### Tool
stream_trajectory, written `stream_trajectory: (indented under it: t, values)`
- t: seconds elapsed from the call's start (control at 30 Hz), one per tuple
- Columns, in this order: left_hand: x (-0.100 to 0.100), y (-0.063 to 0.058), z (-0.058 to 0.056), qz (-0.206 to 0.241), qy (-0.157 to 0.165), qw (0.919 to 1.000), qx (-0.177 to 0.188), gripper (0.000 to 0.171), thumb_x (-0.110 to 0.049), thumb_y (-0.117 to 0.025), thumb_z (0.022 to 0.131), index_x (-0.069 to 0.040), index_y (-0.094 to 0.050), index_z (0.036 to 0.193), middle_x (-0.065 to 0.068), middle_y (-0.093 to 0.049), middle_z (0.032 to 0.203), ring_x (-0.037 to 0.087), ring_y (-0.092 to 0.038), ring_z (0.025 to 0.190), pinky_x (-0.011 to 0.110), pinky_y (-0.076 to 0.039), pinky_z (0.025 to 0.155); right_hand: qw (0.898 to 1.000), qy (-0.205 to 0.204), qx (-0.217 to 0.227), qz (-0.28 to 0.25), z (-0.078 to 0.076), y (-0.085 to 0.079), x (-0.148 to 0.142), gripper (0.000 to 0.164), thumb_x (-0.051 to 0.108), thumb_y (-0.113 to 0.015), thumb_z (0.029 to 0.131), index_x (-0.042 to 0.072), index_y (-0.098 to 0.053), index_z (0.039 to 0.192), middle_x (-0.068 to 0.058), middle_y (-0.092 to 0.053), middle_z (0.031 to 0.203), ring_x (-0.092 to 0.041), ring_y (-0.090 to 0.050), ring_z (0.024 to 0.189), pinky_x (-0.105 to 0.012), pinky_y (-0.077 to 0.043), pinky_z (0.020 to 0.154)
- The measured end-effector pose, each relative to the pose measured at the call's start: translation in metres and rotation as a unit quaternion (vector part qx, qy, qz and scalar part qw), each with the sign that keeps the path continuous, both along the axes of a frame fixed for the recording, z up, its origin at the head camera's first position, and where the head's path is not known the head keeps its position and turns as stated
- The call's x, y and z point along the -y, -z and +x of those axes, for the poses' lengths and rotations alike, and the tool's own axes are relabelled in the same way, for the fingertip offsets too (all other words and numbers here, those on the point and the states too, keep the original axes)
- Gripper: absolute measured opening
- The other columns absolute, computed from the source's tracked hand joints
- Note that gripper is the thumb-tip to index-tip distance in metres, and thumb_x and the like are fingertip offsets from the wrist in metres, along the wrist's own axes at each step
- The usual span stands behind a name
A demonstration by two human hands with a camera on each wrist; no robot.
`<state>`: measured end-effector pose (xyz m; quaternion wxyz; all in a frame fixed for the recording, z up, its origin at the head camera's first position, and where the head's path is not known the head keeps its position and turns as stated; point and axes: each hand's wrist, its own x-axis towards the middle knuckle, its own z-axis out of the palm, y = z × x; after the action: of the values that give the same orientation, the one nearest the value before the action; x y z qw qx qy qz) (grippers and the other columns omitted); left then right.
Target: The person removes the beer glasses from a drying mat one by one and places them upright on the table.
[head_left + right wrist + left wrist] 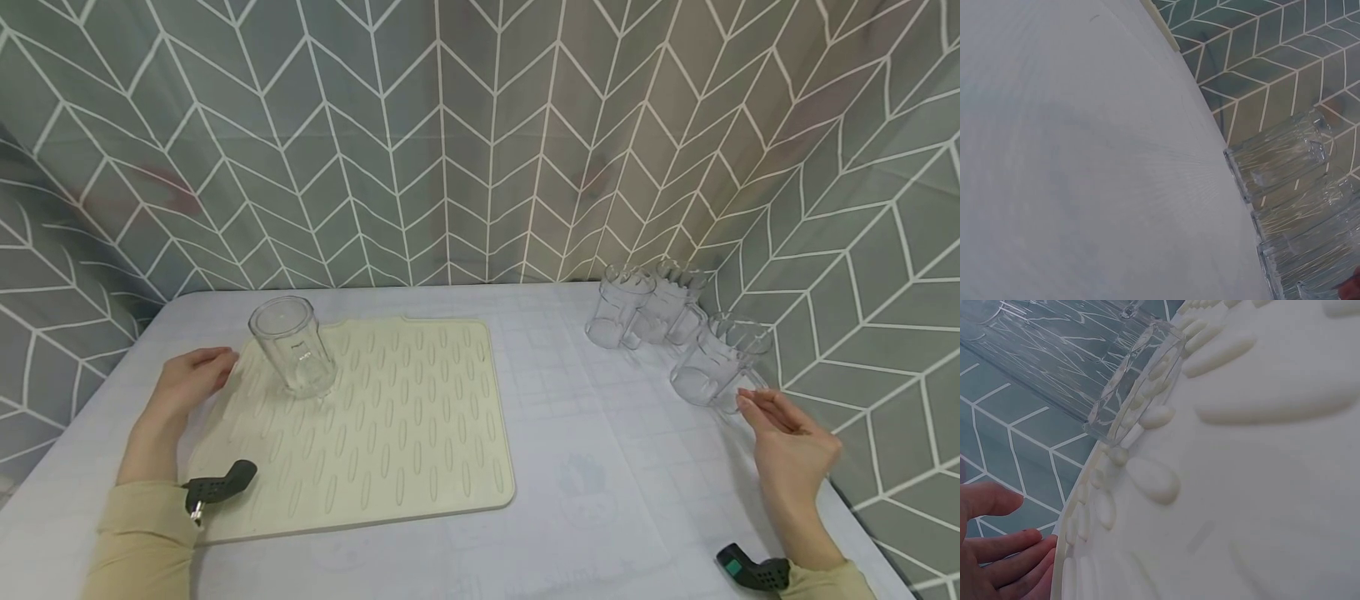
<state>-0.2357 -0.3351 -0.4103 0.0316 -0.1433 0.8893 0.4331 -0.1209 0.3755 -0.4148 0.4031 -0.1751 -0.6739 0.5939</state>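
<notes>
A clear glass mug point(294, 350) stands upside down on the cream ribbed mat point(420, 417), near its far left corner; in the left wrist view its wavy rim faces the mat. My left hand point(197, 379) is at the mat's left edge, beside that mug and apart from it, holding nothing. On the right, three upright glass mugs stand close together. With thumb and fingertips, my right hand point(793, 442) pinches the handle of the nearest glass mug point(705, 367). Only a fingertip point(1350, 289) of that hand shows in the right wrist view.
Behind the held mug stand two more glass mugs, one at the left point(617, 307) and one in the middle point(666, 308). A white cloth point(577, 450) covers the table between mat and mugs. Patterned curtains point(480, 142) border the back and sides.
</notes>
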Motion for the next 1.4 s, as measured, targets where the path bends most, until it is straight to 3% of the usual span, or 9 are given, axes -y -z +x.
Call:
stream_trajectory:
  t: [0.13, 0.27, 0.5, 0.57, 0.73, 0.8, 1.03, 1.2, 1.4]
  values:
    - [0.002, 0.000, 0.000, 0.000, 0.000, 1.0000, -0.003, 0.074, -0.045, -0.038, 0.104, 0.012, -0.028, 0.150, 0.037, -0.035, 0.150, 0.046, -0.046, 0.131, 0.017, -0.058, 0.073, 1.000, 0.004, 0.019, 0.004, 0.000, -0.002, 0.001, 0.022, -0.009, -0.079, 0.077, -0.008, -0.074, 0.099, 0.013, -0.074, 0.074, 0.002, -0.071, 0.069, -0.006, -0.056, 0.068]
    - [0.003, 0.001, 0.000, 0.001, 0.002, 1.0000, -0.006, 0.074, -0.045, -0.039, 0.103, 0.011, -0.029, 0.150, 0.037, -0.035, 0.150, 0.045, -0.047, 0.129, 0.016, -0.059, 0.073, 0.999, 0.008, 0.030, 0.005, 0.001, -0.003, 0.002, 0.024, -0.006, -0.081, 0.078, -0.006, -0.074, 0.100, 0.015, -0.074, 0.075, 0.004, -0.070, 0.069, -0.005, -0.055, 0.067]
    - [0.003, 0.000, -0.003, 0.003, 0.008, 0.9999, -0.008, 0.073, -0.044, -0.041, 0.104, 0.011, -0.029, 0.150, 0.037, -0.035, 0.150, 0.043, -0.049, 0.127, 0.019, -0.059, 0.078, 0.996, -0.019, -0.030, -0.083, 0.002, -0.004, 0.002, 0.030, -0.013, -0.080, 0.074, -0.005, -0.074, 0.102, 0.004, -0.077, 0.080, -0.003, -0.073, 0.074, -0.009, -0.057, 0.070]
    - [0.003, 0.000, -0.004, 0.003, 0.008, 0.9999, -0.008, 0.073, -0.043, -0.041, 0.104, 0.012, -0.030, 0.150, 0.036, -0.036, 0.149, 0.034, -0.056, 0.116, 0.016, -0.058, 0.075, 0.995, -0.018, -0.037, -0.087, 0.003, -0.004, 0.002, 0.030, -0.012, -0.081, 0.074, -0.004, -0.074, 0.102, 0.005, -0.077, 0.081, -0.003, -0.073, 0.074, -0.009, -0.057, 0.071]
    - [0.003, 0.000, -0.004, 0.002, 0.007, 0.9999, -0.007, 0.071, -0.042, -0.041, 0.104, 0.012, -0.031, 0.149, 0.036, -0.037, 0.148, 0.031, -0.057, 0.113, 0.015, -0.058, 0.074, 0.997, -0.007, -0.050, -0.054, 0.005, -0.004, 0.002, 0.028, -0.009, -0.080, 0.077, -0.006, -0.073, 0.103, 0.006, -0.077, 0.085, -0.002, -0.072, 0.078, -0.007, -0.056, 0.072]
    - [0.002, -0.001, -0.004, 0.001, 0.007, 1.0000, -0.006, 0.071, -0.042, -0.041, 0.104, 0.012, -0.030, 0.150, 0.037, -0.036, 0.149, 0.041, -0.051, 0.123, 0.020, -0.059, 0.078, 0.998, 0.001, -0.048, -0.037, 0.006, -0.004, 0.003, 0.028, -0.007, -0.080, 0.078, -0.007, -0.072, 0.105, 0.008, -0.077, 0.086, -0.001, -0.072, 0.079, -0.006, -0.055, 0.072]
    - [0.001, -0.001, -0.003, 0.004, 0.003, 1.0000, -0.002, 0.071, -0.042, -0.039, 0.105, 0.012, -0.029, 0.150, 0.037, -0.035, 0.149, 0.046, -0.046, 0.130, 0.043, -0.054, 0.101, 0.993, 0.085, 0.032, 0.080, 0.008, -0.006, 0.005, 0.031, 0.009, -0.078, 0.085, 0.004, -0.074, 0.116, 0.015, -0.075, 0.101, 0.007, -0.068, 0.087, -0.002, -0.051, 0.075]
    - [0.000, -0.001, -0.003, 0.009, -0.001, 1.0000, -0.003, 0.072, -0.042, -0.038, 0.105, 0.012, -0.028, 0.150, 0.037, -0.034, 0.150, 0.048, -0.044, 0.132, 0.059, -0.043, 0.109, 0.985, 0.100, -0.037, 0.133, 0.008, -0.011, 0.015, 0.028, 0.005, -0.077, 0.085, 0.002, -0.075, 0.113, 0.004, -0.076, 0.108, 0.005, -0.070, 0.091, -0.007, -0.054, 0.081]
    - [0.001, 0.000, -0.002, 0.011, -0.003, 0.9999, -0.004, 0.073, -0.044, -0.038, 0.104, 0.012, -0.028, 0.150, 0.037, -0.034, 0.150, 0.048, -0.043, 0.133, 0.060, -0.042, 0.109, 0.969, 0.024, -0.157, 0.190, 0.002, -0.015, 0.036, 0.026, -0.013, -0.072, 0.079, -0.009, -0.074, 0.104, -0.004, -0.077, 0.103, -0.003, -0.071, 0.096, -0.012, -0.056, 0.087]
